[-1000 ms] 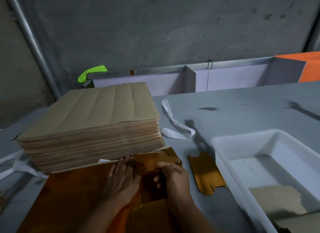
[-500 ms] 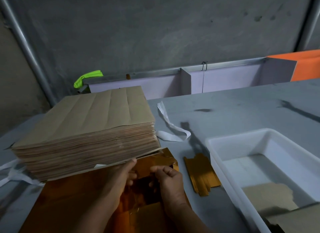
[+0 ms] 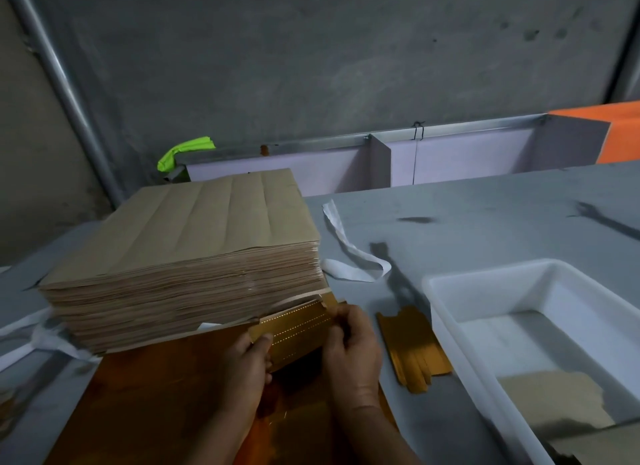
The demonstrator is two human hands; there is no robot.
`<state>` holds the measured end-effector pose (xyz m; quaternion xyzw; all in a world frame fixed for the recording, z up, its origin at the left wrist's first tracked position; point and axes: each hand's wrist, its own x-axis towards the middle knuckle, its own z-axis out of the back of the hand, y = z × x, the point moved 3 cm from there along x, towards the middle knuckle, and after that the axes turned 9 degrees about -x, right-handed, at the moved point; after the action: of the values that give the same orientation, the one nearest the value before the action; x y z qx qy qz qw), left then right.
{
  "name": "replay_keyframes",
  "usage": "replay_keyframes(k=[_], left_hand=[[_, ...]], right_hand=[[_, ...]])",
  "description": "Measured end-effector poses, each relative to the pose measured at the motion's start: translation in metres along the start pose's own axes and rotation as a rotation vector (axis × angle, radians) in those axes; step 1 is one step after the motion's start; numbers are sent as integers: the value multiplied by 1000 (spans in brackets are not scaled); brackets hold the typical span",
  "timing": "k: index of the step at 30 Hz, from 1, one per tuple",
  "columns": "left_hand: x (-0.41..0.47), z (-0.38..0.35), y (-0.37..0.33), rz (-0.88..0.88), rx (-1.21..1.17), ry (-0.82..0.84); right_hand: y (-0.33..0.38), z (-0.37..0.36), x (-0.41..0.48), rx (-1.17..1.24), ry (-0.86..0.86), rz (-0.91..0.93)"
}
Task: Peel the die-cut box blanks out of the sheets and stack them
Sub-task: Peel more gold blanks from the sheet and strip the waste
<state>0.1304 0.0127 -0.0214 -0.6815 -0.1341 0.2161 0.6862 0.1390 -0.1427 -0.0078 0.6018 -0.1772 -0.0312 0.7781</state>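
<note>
The left grip (image 3: 247,357) pinches the near left corner of a gold blank (image 3: 298,324), thumb on top, and the right grip (image 3: 353,340) has its fingers curled round the blank's right end, so both are clamped on it. The blank, crossed by dotted lines, is tilted just above the foil sheet (image 3: 156,395) on the grey worktop (image 3: 485,215), close against the near edge of a tall stack of brown sheets (image 3: 180,243). A small pile of peeled blanks (image 3: 412,347) lies just right of the right grip, beside a white tub (image 3: 485,269).
</note>
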Motion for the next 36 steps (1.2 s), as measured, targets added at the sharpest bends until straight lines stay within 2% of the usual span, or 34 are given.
replay_keyframes(k=[5,10,14,26,36], left_hand=[[2,5,2,4,-114,-35],[-1,7,2,-29,-139,-31],[-3,5,2,-57,-152,-28],[3,9,12,5,-296,-48],[7,17,9,91,-463,-84]], right_hand=[[-6,11,18,-132,-68,-115],[-15,5,28,-261,83,-216],[-17,4,33,-339,103,-228],[-27,2,30,-279,-17,-264],[-28,-1,26,-255,-32,-216]])
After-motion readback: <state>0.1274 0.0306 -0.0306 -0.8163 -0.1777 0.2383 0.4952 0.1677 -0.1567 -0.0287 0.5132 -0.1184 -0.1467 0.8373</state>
